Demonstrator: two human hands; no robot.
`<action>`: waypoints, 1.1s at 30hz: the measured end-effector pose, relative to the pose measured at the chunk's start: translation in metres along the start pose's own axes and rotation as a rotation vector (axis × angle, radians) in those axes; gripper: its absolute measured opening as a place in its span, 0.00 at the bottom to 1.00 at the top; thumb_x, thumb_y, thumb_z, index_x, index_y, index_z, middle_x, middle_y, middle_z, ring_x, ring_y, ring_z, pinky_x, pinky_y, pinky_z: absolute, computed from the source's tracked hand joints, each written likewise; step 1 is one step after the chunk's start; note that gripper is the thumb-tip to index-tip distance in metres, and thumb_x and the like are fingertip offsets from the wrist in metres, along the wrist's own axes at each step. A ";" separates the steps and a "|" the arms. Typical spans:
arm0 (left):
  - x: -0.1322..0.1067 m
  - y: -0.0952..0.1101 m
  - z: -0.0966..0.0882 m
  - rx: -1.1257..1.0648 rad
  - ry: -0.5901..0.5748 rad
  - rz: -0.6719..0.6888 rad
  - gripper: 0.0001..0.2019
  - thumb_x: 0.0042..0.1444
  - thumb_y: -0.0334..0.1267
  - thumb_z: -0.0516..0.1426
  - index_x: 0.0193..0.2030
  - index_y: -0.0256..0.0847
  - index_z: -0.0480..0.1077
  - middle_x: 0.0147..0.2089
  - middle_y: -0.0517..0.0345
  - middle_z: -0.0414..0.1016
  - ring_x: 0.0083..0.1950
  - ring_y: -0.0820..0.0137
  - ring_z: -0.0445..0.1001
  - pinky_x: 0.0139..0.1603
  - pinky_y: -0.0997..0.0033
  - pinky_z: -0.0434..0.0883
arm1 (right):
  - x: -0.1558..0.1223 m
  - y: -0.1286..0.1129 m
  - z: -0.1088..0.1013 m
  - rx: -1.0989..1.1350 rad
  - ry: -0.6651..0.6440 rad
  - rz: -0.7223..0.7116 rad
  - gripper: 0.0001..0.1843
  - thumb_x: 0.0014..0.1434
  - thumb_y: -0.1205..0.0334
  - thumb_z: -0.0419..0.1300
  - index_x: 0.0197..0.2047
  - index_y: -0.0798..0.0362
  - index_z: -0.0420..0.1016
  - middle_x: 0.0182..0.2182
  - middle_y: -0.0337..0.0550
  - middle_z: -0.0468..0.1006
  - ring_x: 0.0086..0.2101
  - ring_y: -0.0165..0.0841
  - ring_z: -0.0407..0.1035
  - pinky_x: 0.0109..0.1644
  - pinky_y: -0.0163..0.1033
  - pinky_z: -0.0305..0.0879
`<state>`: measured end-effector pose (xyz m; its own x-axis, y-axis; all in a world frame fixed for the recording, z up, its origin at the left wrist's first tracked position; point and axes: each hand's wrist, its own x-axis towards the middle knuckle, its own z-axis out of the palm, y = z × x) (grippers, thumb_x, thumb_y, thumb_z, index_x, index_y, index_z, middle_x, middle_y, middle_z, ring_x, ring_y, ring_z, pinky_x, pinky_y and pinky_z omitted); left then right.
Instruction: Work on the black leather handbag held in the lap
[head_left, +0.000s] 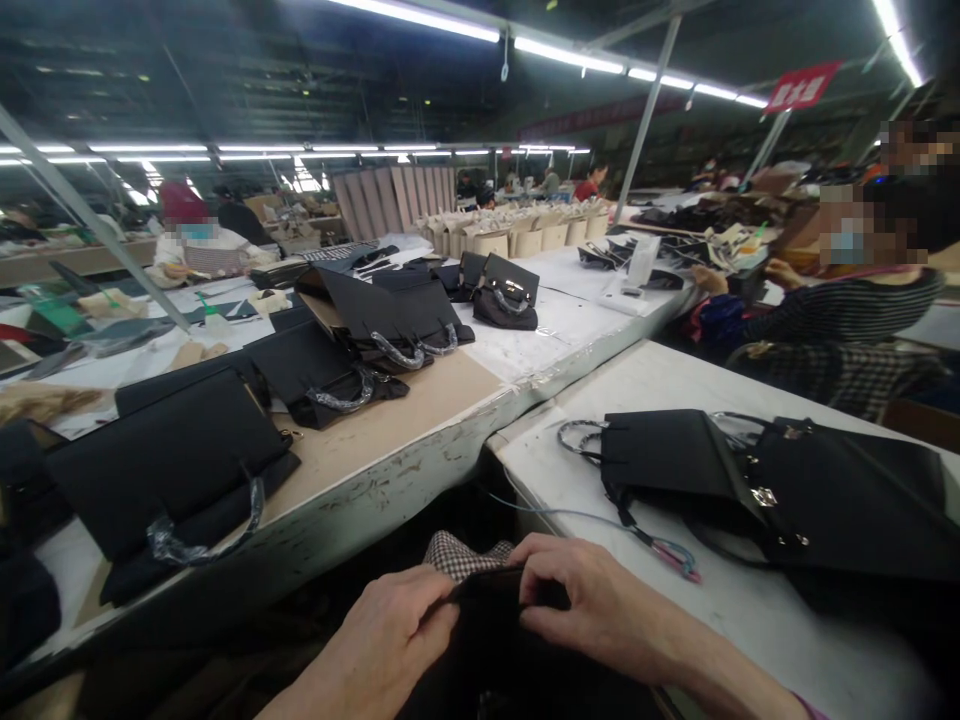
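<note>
A black handbag (pixel 487 640) sits low at the front, between my forearms, its lower part lost in shadow. My left hand (pixel 409 620) is closed on the left side of its top edge, thumb against the near face. On the right side of that edge, my right hand (pixel 559 590) grips with bent fingers and thumb. Black-and-white checked cloth (pixel 465 555) shows just behind the edge, between both hands. To the right, black handbags (pixel 660 455) with plastic-wrapped handles and metal fittings lie on the white table.
Several black handbags (pixel 169 470) line the long table at left. A thin cord with a small pink-and-blue tool (pixel 679 560) lies on the right table (pixel 540 455). A seated person (pixel 847 300) works at right; another person (pixel 199 245) sits across at left. Beige bags (pixel 525 235) stand behind.
</note>
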<state>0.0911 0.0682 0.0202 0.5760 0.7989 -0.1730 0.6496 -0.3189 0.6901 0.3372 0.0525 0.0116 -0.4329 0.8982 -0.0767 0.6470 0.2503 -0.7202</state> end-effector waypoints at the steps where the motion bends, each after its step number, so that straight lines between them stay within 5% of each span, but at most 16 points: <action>1: 0.000 0.000 0.001 0.007 0.000 -0.006 0.12 0.63 0.30 0.50 0.36 0.43 0.74 0.36 0.64 0.75 0.37 0.71 0.72 0.39 0.75 0.64 | 0.000 0.001 0.001 0.004 0.015 -0.005 0.05 0.53 0.70 0.66 0.30 0.50 0.77 0.44 0.32 0.79 0.39 0.31 0.74 0.44 0.34 0.65; 5: 0.001 -0.002 0.004 0.049 -0.005 0.000 0.12 0.63 0.32 0.49 0.34 0.42 0.73 0.35 0.61 0.74 0.37 0.70 0.73 0.36 0.75 0.65 | 0.003 -0.004 0.003 -0.095 0.066 0.040 0.05 0.54 0.69 0.66 0.29 0.51 0.76 0.46 0.34 0.79 0.40 0.33 0.75 0.44 0.36 0.65; 9: -0.002 -0.004 0.007 0.047 0.020 0.010 0.12 0.63 0.33 0.48 0.35 0.42 0.73 0.36 0.61 0.75 0.37 0.70 0.73 0.37 0.75 0.66 | 0.000 -0.016 0.002 -0.308 0.001 0.147 0.14 0.55 0.56 0.69 0.23 0.54 0.75 0.40 0.40 0.81 0.36 0.40 0.75 0.38 0.42 0.66; 12: -0.005 -0.003 0.008 0.041 0.024 0.003 0.13 0.63 0.33 0.48 0.36 0.42 0.73 0.37 0.60 0.75 0.38 0.70 0.74 0.38 0.76 0.67 | -0.003 -0.018 0.002 -0.252 -0.002 0.103 0.11 0.53 0.54 0.71 0.28 0.51 0.78 0.47 0.38 0.79 0.41 0.41 0.75 0.43 0.42 0.68; 16: -0.006 -0.005 0.010 0.039 0.008 0.028 0.12 0.63 0.34 0.49 0.35 0.41 0.73 0.36 0.59 0.76 0.37 0.69 0.74 0.37 0.76 0.67 | -0.003 -0.010 0.004 -0.129 0.048 0.027 0.02 0.56 0.64 0.69 0.33 0.49 0.80 0.55 0.36 0.75 0.50 0.39 0.72 0.54 0.40 0.65; 26: -0.008 -0.010 0.010 0.022 0.004 0.022 0.12 0.64 0.35 0.49 0.37 0.41 0.74 0.38 0.59 0.76 0.39 0.69 0.74 0.39 0.74 0.66 | -0.005 -0.006 0.007 -0.009 0.112 -0.052 0.17 0.57 0.81 0.57 0.37 0.49 0.80 0.46 0.38 0.74 0.45 0.31 0.71 0.50 0.34 0.65; 33: -0.009 -0.008 0.010 -0.017 0.009 -0.008 0.12 0.64 0.35 0.50 0.36 0.41 0.74 0.36 0.60 0.74 0.38 0.69 0.73 0.39 0.73 0.66 | -0.008 -0.006 0.005 0.026 0.075 -0.091 0.24 0.55 0.84 0.52 0.41 0.49 0.81 0.45 0.39 0.72 0.45 0.31 0.69 0.50 0.34 0.64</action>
<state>0.0859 0.0587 0.0091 0.5666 0.8057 -0.1725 0.6457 -0.3040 0.7005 0.3329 0.0420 0.0131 -0.4403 0.8969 0.0403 0.5908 0.3232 -0.7393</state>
